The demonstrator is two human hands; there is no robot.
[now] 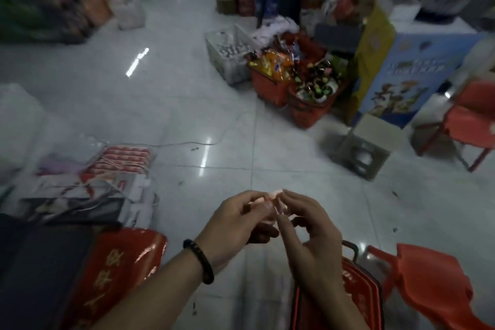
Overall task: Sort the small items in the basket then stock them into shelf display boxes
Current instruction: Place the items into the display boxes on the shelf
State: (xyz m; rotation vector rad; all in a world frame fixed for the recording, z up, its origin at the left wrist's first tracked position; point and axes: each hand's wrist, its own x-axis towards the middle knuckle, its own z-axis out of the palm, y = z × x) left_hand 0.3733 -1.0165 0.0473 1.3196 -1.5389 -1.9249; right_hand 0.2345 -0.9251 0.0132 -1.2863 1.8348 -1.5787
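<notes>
My left hand (238, 220) and my right hand (308, 225) meet in front of me over the tiled floor. Between their fingertips they pinch a small pale pink item (273, 194), too blurred to name. A dark bead bracelet sits on my left wrist. Just below my right forearm stands a red shopping basket (359, 292) with a dark handle; its contents are hidden. Farther off, two red baskets (302, 94) are heaped with small wrapped items.
A white crate (227, 53) of small goods stands beside the far baskets. A blue and yellow display stand (396, 72), a grey box (364, 147) and red stools (466, 118) fill the right. Packaged goods (107, 177) and a red bag (117, 273) lie at left.
</notes>
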